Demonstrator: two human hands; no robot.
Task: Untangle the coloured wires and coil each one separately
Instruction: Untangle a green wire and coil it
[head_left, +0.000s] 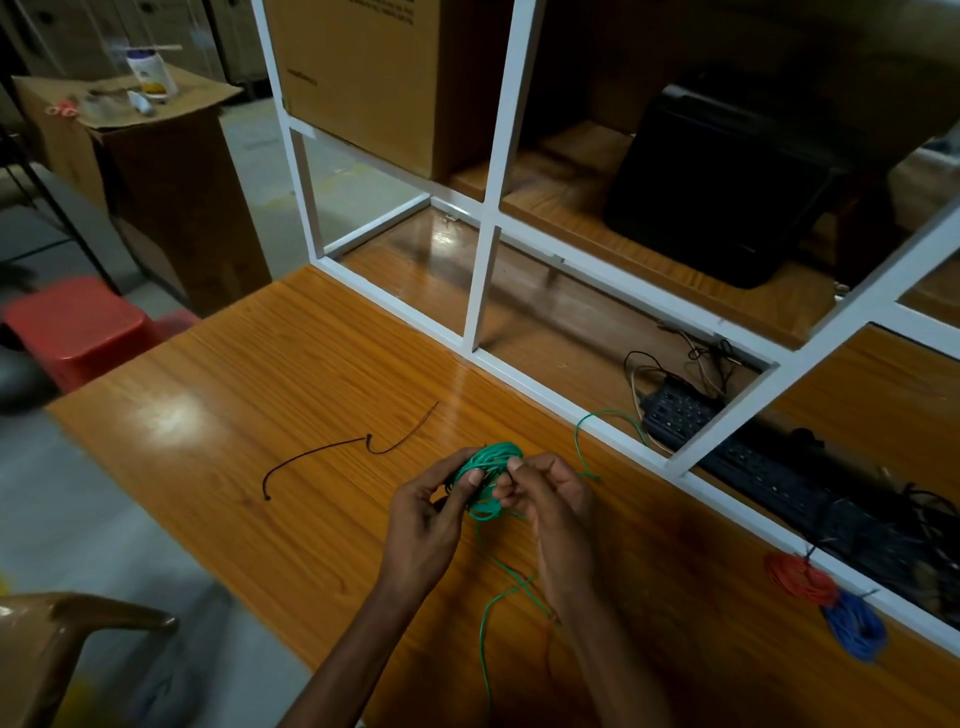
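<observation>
Both hands are working one bundle here: a small coil of thin green plastic wire is sitting up between the fingertips, just above the glossy orange-brown wooden table. The left hand is curling its fingers round the coil's left side with the thumb pressing on top, and the right hand is pinching the coil's right edge between thumb and forefinger. Loose green tails are trailing off it, one arcing away past the right fingers toward the white metal shelf frame, another hanging down below both wrists toward the near table edge.

Out beyond the left fingers a short thin black wire is lying loose on the tabletop, well apart from the hands. Far off to the right of the right hand, a finished orange wire coil and a blue wire coil are sitting side by side, touching, against the frame. Behind the frame a black power strip is lying among tangled cables.
</observation>
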